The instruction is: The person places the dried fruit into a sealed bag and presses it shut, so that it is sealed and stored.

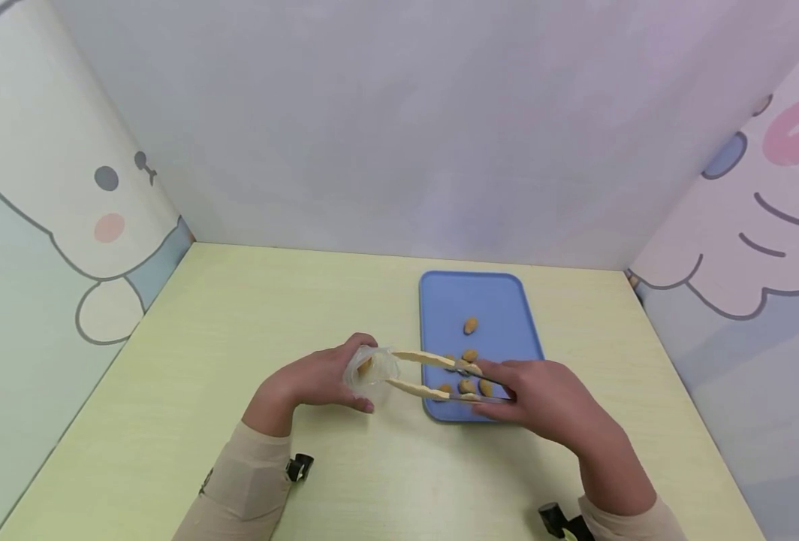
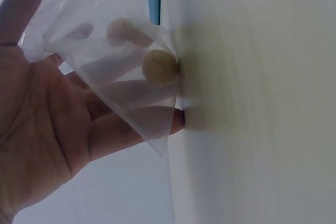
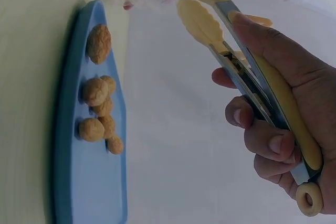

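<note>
From the head view, I see a wood-grain bench (image 1: 284, 300) before a plain back wall (image 1: 372, 135), flanked by side walls (image 1: 7, 323) bearing cartoon animals (image 1: 109, 199). A blue tray (image 1: 477, 293) holds walnuts (image 1: 470, 325), partly covered by the right hand (image 1: 555, 398) and tongs (image 1: 418, 391). The tongs' tips stand apart at the mouth of a clear plastic bag (image 1: 375, 366), clasped in the left hand (image 1: 312, 376).

The left wrist view shows me walnuts through the bag's film.

In the right wrist view, the right grip is wrapped round the tongs' handles.
</note>
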Available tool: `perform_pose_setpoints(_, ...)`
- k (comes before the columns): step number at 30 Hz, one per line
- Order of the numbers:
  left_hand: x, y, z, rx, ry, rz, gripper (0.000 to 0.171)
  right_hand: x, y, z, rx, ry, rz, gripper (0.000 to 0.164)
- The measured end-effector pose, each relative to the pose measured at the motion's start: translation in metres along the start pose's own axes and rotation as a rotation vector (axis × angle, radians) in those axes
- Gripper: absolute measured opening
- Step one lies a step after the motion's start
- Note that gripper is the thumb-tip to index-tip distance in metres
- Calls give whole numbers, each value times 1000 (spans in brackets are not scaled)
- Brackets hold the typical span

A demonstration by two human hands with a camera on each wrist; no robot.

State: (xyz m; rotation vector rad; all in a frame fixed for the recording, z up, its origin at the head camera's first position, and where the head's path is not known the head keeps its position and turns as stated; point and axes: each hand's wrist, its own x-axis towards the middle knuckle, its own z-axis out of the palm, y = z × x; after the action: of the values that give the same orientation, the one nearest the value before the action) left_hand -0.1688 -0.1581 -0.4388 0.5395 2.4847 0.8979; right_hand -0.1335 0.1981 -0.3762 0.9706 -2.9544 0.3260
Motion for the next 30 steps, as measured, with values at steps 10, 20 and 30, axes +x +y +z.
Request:
perform_pose_setpoints(10, -2, 2, -1, -13, -2, -5, 93, -19, 26, -15, 37, 1, 181, 58)
perform_pose_setpoints(20, -3, 3, 0, -4, 37, -12, 92, -21, 42, -17, 55, -43, 292, 71)
perform_pose_setpoints(30, 1, -1, 1, 13, 66, 11, 91, -26, 53, -22, 58, -86, 358, 74)
